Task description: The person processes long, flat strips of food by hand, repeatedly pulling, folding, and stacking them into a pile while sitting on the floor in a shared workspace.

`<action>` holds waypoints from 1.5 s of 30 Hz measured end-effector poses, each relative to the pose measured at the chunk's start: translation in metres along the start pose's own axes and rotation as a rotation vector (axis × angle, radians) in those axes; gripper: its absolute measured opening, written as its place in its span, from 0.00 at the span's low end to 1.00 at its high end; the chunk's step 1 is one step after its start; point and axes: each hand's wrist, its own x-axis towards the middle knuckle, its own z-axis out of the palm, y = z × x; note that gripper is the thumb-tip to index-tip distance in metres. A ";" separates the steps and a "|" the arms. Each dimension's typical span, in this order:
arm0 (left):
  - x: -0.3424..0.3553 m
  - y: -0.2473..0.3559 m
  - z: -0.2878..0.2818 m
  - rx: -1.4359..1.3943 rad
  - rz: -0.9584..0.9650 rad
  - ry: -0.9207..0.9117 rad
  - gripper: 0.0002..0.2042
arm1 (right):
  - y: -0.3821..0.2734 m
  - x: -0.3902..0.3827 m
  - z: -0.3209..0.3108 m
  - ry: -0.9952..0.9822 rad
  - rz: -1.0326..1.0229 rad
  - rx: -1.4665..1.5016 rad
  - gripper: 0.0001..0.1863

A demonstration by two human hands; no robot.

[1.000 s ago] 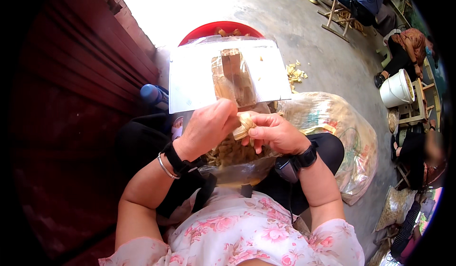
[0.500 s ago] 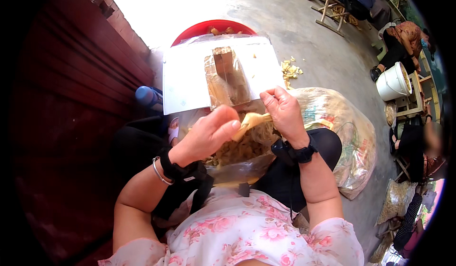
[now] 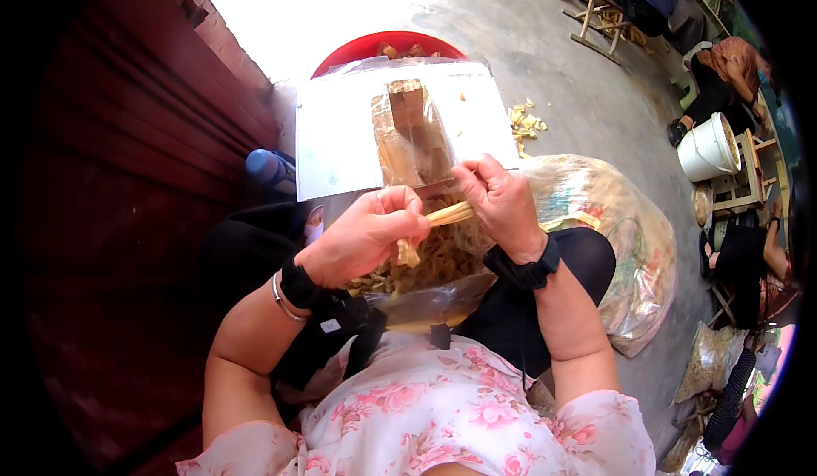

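Between my two hands a pale yellow fibrous strip [image 3: 449, 215] is stretched; its exact kind I cannot make out. My left hand [image 3: 368, 231] pinches it with thumb and fingers, and a short end hangs below that grip. My right hand [image 3: 504, 205] is closed on its other end, near the corner of a white board [image 3: 336, 140]. On the board lies a brown wooden block [image 3: 396, 154] under clear plastic. Beneath my hands, an opened clear bag [image 3: 430, 296] between my knees holds many similar pale yellow pieces [image 3: 442, 259].
A red basin [image 3: 340, 53] is partly under the board. To my right sits a big full plastic bag [image 3: 634, 259]; loose yellow pieces [image 3: 528, 124] lie beyond it. A blue bottle [image 3: 265, 167] stands by the dark red door [image 3: 162, 127]. Far right are seated people and a white bucket [image 3: 710, 148].
The strip, wide and loosely folded before, is now narrow and taut. My left hand has closed into a pinch on it, and my right hand has shifted slightly left.
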 end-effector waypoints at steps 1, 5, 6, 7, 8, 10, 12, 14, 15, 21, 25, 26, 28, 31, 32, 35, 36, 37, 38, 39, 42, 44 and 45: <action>-0.001 0.001 -0.002 0.116 0.043 0.008 0.08 | -0.003 0.001 -0.004 -0.075 -0.021 0.057 0.08; 0.001 0.010 -0.009 1.092 0.549 0.335 0.06 | -0.007 0.017 -0.025 -0.454 0.187 0.027 0.08; 0.003 0.012 -0.010 1.326 0.704 0.437 0.07 | -0.006 0.019 -0.022 -0.372 0.111 -0.033 0.08; 0.007 0.015 -0.010 1.399 0.835 0.498 0.07 | -0.004 0.020 -0.021 -0.286 0.036 -0.094 0.09; 0.014 0.020 -0.011 1.470 0.967 0.559 0.07 | -0.005 0.023 -0.012 -0.083 -0.055 -0.062 0.08; 0.023 0.026 -0.018 1.594 1.080 0.621 0.08 | -0.002 0.034 0.000 0.087 -0.248 -0.275 0.08; 0.023 0.021 -0.018 1.706 0.944 0.566 0.08 | 0.003 0.038 0.004 0.084 -0.225 -0.472 0.08; 0.019 0.018 -0.020 1.837 0.763 0.520 0.09 | 0.011 0.035 0.001 0.004 -0.097 -0.640 0.08; 0.013 0.019 -0.022 1.828 0.763 0.513 0.09 | 0.014 0.032 -0.003 -0.035 -0.028 -0.724 0.08; -0.016 0.011 0.017 1.589 0.932 0.381 0.19 | -0.032 -0.026 0.017 -0.139 0.226 0.438 0.11; -0.012 -0.012 0.006 1.624 0.873 0.207 0.15 | -0.030 -0.050 0.009 -0.521 0.596 0.717 0.10; -0.013 -0.010 0.002 1.610 0.819 0.290 0.13 | -0.027 -0.054 0.004 -0.619 0.622 0.685 0.10; -0.017 -0.007 -0.008 1.576 0.669 0.375 0.08 | -0.019 -0.060 -0.003 -0.767 0.682 0.687 0.10; -0.019 -0.017 -0.010 1.766 -0.115 0.021 0.04 | -0.016 -0.066 -0.007 -0.521 0.662 1.002 0.13; -0.021 -0.022 -0.005 1.680 -0.034 -0.213 0.06 | -0.008 -0.069 -0.001 -0.438 0.590 1.104 0.17; -0.023 -0.031 0.015 0.780 -0.315 -0.473 0.09 | -0.002 -0.081 0.020 -0.395 0.241 0.695 0.18; -0.023 -0.022 0.017 0.574 -0.461 -0.457 0.11 | 0.002 -0.081 0.022 -0.427 0.071 0.526 0.18; -0.022 -0.008 0.019 0.509 -0.525 -0.348 0.10 | 0.000 -0.082 0.022 -0.402 0.062 0.392 0.16; -0.021 -0.007 0.011 0.409 -0.413 -0.282 0.10 | 0.000 -0.080 0.019 -0.403 0.117 0.383 0.14; -0.020 -0.008 0.000 0.308 -0.301 -0.215 0.11 | 0.000 -0.079 0.016 -0.403 0.172 0.375 0.12; -0.011 -0.031 0.014 0.222 -0.003 -0.092 0.11 | -0.009 -0.075 0.014 -0.293 0.515 0.826 0.10; -0.012 -0.040 0.019 0.295 -0.022 -0.074 0.12 | -0.008 -0.076 0.012 -0.305 0.527 0.916 0.11; -0.012 -0.038 0.016 0.334 -0.062 -0.064 0.12 | -0.008 -0.076 0.011 -0.331 0.545 0.897 0.12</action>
